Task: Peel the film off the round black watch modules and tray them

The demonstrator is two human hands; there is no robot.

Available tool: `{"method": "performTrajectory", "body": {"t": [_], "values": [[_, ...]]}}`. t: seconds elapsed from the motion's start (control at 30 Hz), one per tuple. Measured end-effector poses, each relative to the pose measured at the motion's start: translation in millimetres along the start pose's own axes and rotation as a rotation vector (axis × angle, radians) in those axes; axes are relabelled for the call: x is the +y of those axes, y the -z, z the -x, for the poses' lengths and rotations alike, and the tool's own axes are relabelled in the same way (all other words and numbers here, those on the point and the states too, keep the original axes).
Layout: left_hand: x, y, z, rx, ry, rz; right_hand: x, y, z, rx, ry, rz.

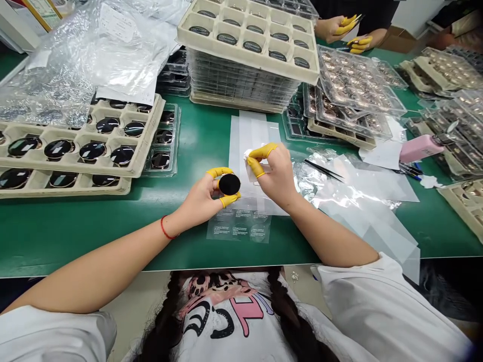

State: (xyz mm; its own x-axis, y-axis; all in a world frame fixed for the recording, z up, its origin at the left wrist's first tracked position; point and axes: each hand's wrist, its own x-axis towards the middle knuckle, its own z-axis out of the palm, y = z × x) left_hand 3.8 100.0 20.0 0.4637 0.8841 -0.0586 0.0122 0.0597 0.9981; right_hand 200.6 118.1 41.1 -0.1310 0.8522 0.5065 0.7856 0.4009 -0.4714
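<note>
My left hand point(206, 193), with yellow finger cots on, grips a round black glossy disc point(229, 184) by its edge, its dark face turned up towards me. To the right of it, my right hand point(272, 173) pinches a small piece of white cloth or tissue point(247, 155) between yellow-covered thumb and finger. A short gap separates the cloth from the disc. Below both hands lie white paper strips point(237, 136) and a clear sheet of printed labels point(239, 226) on the green table.
Cream trays of black discs point(88, 151) stand at left under plastic bags point(124, 55). A tall tray stack point(245, 75) rises ahead. Black tweezers point(323, 171), a pink bottle point(420, 148) and clear film point(350, 186) lie at right. A co-worker's hands point(335, 29) are across the table.
</note>
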Motion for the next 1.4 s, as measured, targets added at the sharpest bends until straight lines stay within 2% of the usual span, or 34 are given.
{"method": "performTrajectory", "body": {"t": [0.13, 0.3, 0.4, 0.67, 0.9, 1.03, 1.17, 1.4], "values": [[1, 1.4, -3, -0.008, -0.053, 0.071, 7, 5, -3, -0.089, -0.104, 0.037], [-1, 5.3, -4, 0.046, -0.146, 0.055, 7, 16, -5, -0.395, -0.307, -0.143], [-1, 7.7, -5, 0.075, -0.155, 0.05, 3, 23, -7, -0.5, -0.403, -0.257], [-2, 9.5, -6, 0.044, -0.142, 0.057, 8, 24, -4, -0.497, -0.533, -0.413], [-3, 7.8, -6, 0.032, -0.127, 0.07, 5, 21, -1, -0.503, -0.517, -0.487], [0, 6.7, -7, 0.023, -0.1, 0.001, 0, 28, -3, -0.386, -0.546, -0.575], [1, 4.9, -4, -0.057, -0.026, -0.048, -10, 32, -3, -0.285, -0.539, -0.737], [-4, 4.0, -2, -0.125, -0.025, -0.056, -24, 11, 10, -0.384, -0.592, -0.886]]}}
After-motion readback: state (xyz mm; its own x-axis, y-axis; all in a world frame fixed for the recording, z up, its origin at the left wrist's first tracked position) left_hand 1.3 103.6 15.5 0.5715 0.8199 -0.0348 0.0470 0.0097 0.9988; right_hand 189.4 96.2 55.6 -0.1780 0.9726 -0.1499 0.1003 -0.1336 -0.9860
